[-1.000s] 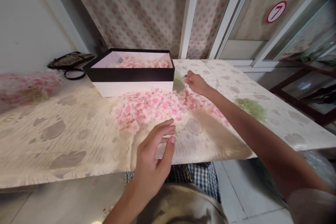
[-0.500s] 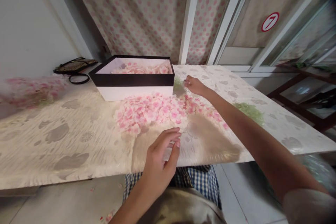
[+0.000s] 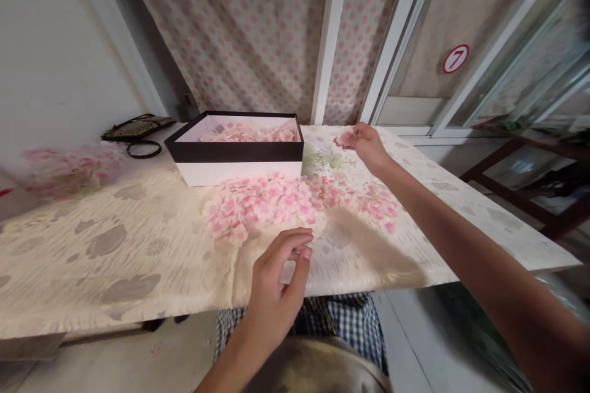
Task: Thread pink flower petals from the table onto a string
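Left forearm [image 3: 235,353] rises from bottom edge, short in view. Left hand [image 3: 278,282] low and near body, fingers loosely curved, thumb apart from them, grip relaxed with gap inside. Right arm [image 3: 454,236] stretched long, slanting from lower right corner forward and inward. Right hand [image 3: 369,146] farther out and higher in view, fingers bent, fingertips in pinch.

A patterned table [image 3: 161,270] bears a black-rimmed box [image 3: 239,152], pink blossoms [image 3: 271,199], green sprigs [image 3: 322,159] and a dark item [image 3: 136,128].
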A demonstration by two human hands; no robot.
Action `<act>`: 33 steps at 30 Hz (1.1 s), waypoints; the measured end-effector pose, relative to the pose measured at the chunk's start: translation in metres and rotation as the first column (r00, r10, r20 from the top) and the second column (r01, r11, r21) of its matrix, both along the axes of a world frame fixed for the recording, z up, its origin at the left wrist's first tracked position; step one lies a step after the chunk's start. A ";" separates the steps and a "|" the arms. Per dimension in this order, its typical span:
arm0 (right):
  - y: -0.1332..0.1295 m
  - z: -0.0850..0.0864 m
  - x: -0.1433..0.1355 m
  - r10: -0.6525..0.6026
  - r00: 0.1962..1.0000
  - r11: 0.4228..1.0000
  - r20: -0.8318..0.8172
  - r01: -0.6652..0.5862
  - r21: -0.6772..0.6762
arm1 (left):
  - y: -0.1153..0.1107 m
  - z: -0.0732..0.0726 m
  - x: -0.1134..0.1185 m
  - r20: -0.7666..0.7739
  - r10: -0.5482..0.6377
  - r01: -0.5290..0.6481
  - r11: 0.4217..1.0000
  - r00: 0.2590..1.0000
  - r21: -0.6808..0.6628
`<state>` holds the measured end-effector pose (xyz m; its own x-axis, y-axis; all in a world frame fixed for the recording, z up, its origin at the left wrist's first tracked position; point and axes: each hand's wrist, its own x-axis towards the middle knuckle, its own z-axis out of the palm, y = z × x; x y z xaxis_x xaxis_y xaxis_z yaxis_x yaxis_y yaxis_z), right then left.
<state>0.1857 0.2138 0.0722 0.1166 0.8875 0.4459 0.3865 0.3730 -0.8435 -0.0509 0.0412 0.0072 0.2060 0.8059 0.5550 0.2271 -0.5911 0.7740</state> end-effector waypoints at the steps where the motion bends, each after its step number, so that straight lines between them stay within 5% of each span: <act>1: -0.018 0.003 -0.002 0.039 0.998 0.999 -0.058 -0.039 0.002 | -0.002 0.002 0.000 0.016 0.003 -0.003 1.000 1.000 0.002; 4: -0.082 0.002 -0.013 0.184 0.964 0.983 -0.191 -0.186 0.009 | -0.008 0.009 0.000 0.082 -0.010 0.011 1.000 0.997 -0.011; 7: -0.146 -0.008 -0.027 0.430 0.737 0.863 -0.521 -0.506 -0.003 | -0.014 0.014 -0.001 0.140 -0.048 0.046 0.999 0.989 0.013; 13: -0.219 -0.024 -0.046 0.469 0.597 0.731 -0.651 -0.676 -0.093 | -0.017 0.023 -0.004 0.005 -0.096 0.089 0.937 0.995 0.337; 19: -0.236 -0.028 -0.047 0.491 0.752 0.755 -0.440 -0.619 -0.216 | -0.021 0.031 -0.003 -0.023 -0.327 0.325 0.925 0.945 0.198; 23: -0.242 -0.021 -0.040 0.527 0.844 0.831 -0.098 -0.536 -0.153 | -0.026 0.036 -0.004 -0.021 -0.486 0.485 0.874 0.874 -0.028; 27: -0.249 -0.014 -0.033 0.539 0.823 0.842 0.180 -0.529 -0.104 | -0.031 0.040 -0.005 -0.213 -0.511 0.495 0.860 0.833 -0.127; 33: -0.256 -0.020 -0.032 0.526 0.775 0.821 0.350 -0.570 0.028 | -0.033 0.040 -0.005 -0.398 -0.459 0.499 0.867 0.794 -0.003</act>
<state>0.1534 -0.0425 0.0521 -0.5369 0.6917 0.4830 0.3172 0.6960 -0.6442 -0.0563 0.0084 0.0473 0.7580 0.4952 0.4244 0.1540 -0.7682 0.6214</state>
